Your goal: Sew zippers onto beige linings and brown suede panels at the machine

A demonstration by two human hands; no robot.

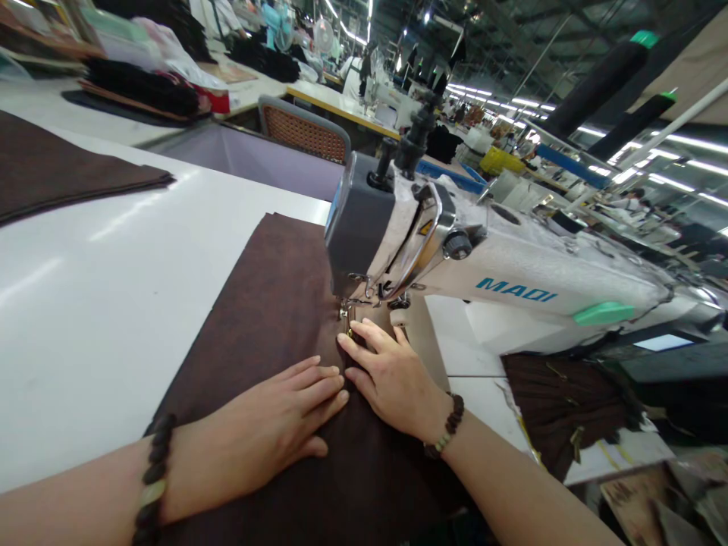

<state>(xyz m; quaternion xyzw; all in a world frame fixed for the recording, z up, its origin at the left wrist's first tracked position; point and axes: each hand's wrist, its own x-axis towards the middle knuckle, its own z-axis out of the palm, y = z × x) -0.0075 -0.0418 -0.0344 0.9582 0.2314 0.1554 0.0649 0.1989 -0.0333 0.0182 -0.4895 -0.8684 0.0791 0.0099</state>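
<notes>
Dark brown fabric (273,303) lies on the white table under the head of a sewing machine (364,227) marked MAQI. My left hand (284,421) rests flat on the fabric, fingers stretched toward the seam just in front of the presser foot (343,311). Pressed down with its fingers spread, my right hand (387,368) lies close to the foot, on the fabric's right part. A small brass-coloured piece (350,331) shows by its fingertips, too small to name surely. The needle's tip cannot be made out.
More brown fabric (62,167) lies at the table's far left. Right of the machine sits a stack of brown pieces with zippers (569,402). Dark thread cones (603,83) hang upper right. Beyond the table stand a chair (304,129) and a pile of black cloth (136,87).
</notes>
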